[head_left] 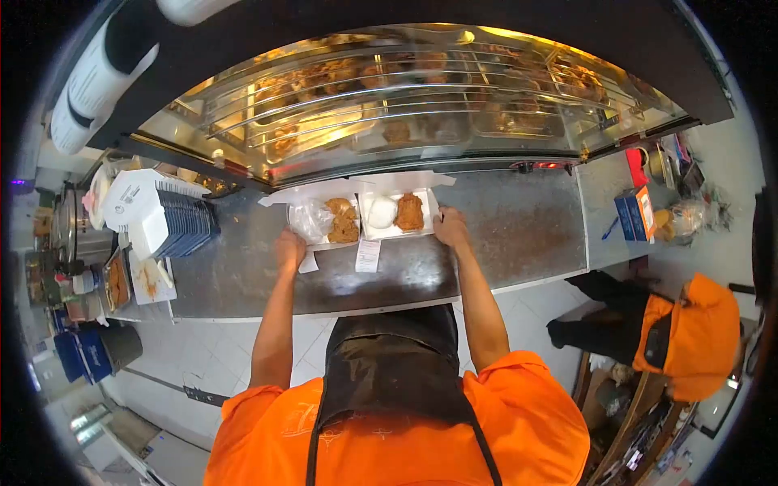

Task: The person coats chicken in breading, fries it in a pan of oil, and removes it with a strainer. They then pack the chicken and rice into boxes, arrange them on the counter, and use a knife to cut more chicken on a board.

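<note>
Two open white takeout boxes stand side by side on the metal counter, lids folded back toward the display case. The left box [322, 241] holds a clear plastic bag [311, 219] with something pale inside and brown fried chicken [344, 221]. In the right box [419, 234] are a white mound [382, 213], which looks like rice, and a piece of fried chicken [410, 212]. My left hand [290, 248] grips the left box's outer side, fingers partly hidden. At the right box's outer edge, my right hand [450, 227] is closed on its side. Paper slips [367, 256] hang at the front.
A glass display case [389, 105] with food trays runs behind the counter [519, 235]. Stacked folded boxes [174, 219] and a cutting board [152, 279] are at left. At right sit a blue-orange carton [634, 215] and a person in orange [689, 336].
</note>
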### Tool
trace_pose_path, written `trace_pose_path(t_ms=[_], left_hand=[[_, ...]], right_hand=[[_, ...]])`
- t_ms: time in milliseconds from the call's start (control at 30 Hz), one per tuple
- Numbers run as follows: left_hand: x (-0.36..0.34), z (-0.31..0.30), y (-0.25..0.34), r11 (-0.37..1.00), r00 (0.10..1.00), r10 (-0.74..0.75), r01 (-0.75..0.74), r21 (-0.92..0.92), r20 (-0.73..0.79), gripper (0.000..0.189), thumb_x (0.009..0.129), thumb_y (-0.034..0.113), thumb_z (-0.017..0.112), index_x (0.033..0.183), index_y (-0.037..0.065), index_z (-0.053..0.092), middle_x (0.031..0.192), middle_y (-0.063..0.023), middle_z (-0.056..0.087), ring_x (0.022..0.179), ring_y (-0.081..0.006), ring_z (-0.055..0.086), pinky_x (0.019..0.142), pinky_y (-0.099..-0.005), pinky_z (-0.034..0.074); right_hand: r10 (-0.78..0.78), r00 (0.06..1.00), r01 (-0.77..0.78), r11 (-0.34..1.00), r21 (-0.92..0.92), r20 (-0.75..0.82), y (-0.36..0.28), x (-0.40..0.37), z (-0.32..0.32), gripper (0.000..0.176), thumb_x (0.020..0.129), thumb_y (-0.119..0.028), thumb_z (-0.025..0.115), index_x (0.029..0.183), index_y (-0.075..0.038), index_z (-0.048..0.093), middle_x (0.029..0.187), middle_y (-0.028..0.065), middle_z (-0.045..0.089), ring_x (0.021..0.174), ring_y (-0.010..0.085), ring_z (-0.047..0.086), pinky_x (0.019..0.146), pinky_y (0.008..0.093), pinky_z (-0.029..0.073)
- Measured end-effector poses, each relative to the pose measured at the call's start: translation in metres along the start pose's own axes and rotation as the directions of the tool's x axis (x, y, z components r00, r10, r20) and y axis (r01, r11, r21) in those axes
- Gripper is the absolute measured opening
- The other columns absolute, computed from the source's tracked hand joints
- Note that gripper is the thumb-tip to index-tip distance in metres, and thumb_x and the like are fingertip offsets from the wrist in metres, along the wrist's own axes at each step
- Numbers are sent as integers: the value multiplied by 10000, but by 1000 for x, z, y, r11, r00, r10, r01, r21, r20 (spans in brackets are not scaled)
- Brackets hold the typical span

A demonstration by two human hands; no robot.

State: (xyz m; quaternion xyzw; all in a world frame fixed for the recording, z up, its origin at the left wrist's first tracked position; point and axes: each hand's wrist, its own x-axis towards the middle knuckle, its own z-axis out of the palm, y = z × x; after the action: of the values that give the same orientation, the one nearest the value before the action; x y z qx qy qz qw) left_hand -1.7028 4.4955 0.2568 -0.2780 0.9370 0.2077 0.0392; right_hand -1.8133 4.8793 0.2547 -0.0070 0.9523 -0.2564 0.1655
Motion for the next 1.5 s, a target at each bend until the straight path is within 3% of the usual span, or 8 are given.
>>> trace_pose_path(t_ms=[300, 500, 767, 933, 1000, 1133, 1300, 1500], left_hand=[[-52, 114, 143, 983, 985, 172, -171, -73, 9, 311, 836, 159, 512, 1075, -40, 525, 845, -299, 630, 782, -459, 625, 725, -509, 501], [-86, 197, 269, 985, 985, 169, -168, -35, 44, 214, 878, 179, 432, 943, 4, 537, 855, -293, 626, 843, -464, 610, 758, -533, 488], [-133, 177, 392, 963, 949, 15, 71, -259, 316, 567, 884, 362, 487, 1296, -25, 444, 1170, -239, 602, 1119, -396, 562, 946, -492, 439], [-128, 77, 349, 719, 990, 138, -123, -684, -33, 521, 802, 339, 699, 1166, -14, 576, 1149, -208, 618, 994, -298, 634, 831, -402, 509], [-121, -12, 329, 640, 955, 124, -284, -714, -269, 351, 785, 219, 746, 1026, -5, 626, 1041, -135, 654, 781, -156, 620, 684, -283, 505], [-116, -173, 317, 325, 766, -39, -597, -733, -641, 229, 848, 89, 691, 1033, -4, 594, 900, -8, 619, 655, 17, 453, 593, -143, 392], [-127, -281, 326, 194, 567, -101, -795, -575, -817, 176, 901, 56, 616, 1055, -22, 580, 822, -15, 593, 675, -14, 458, 600, -149, 376], [-126, -214, 294, 144, 777, 154, -629, -764, -610, 104, 923, 76, 585, 978, -12, 594, 840, -13, 588, 718, -51, 512, 643, -187, 419]], right_hand=[[81, 995, -74, 991, 111, -58, 190, 0, -95, 288, 821, -249, 574, 951, -8, 665, 890, 254, 651, 935, 405, 627, 857, 427, 494], [-58, 983, 73, 994, 77, -177, 331, 25, -167, 239, 804, -143, 559, 866, 69, 649, 693, 203, 644, 553, 256, 664, 525, 379, 536], [-105, 980, 111, 994, 26, -172, 481, 85, -222, 252, 767, -169, 602, 808, 72, 666, 598, 158, 623, 495, 225, 641, 448, 364, 504], [51, 871, -227, 924, -307, -489, 342, -7, -274, 386, 824, -316, 619, 981, 29, 690, 976, 241, 673, 923, 380, 647, 806, 432, 494], [256, 908, -353, 894, -275, -332, 252, -53, -297, 438, 834, -371, 606, 1013, 20, 689, 964, 224, 679, 883, 376, 652, 760, 412, 504], [-139, 989, 139, 990, 4, -58, 193, -87, -248, 314, 795, -299, 694, 905, -5, 709, 845, 174, 695, 763, 314, 677, 733, 410, 518], [-364, 914, 314, 914, 256, 177, 99, -92, -153, 340, 774, -284, 729, 999, -33, 686, 895, 128, 699, 811, 237, 664, 736, 356, 517], [-341, 937, 336, 939, -76, -69, 53, -44, -66, 243, 838, -252, 570, 910, -37, 656, 949, 210, 635, 883, 403, 598, 775, 463, 489]])
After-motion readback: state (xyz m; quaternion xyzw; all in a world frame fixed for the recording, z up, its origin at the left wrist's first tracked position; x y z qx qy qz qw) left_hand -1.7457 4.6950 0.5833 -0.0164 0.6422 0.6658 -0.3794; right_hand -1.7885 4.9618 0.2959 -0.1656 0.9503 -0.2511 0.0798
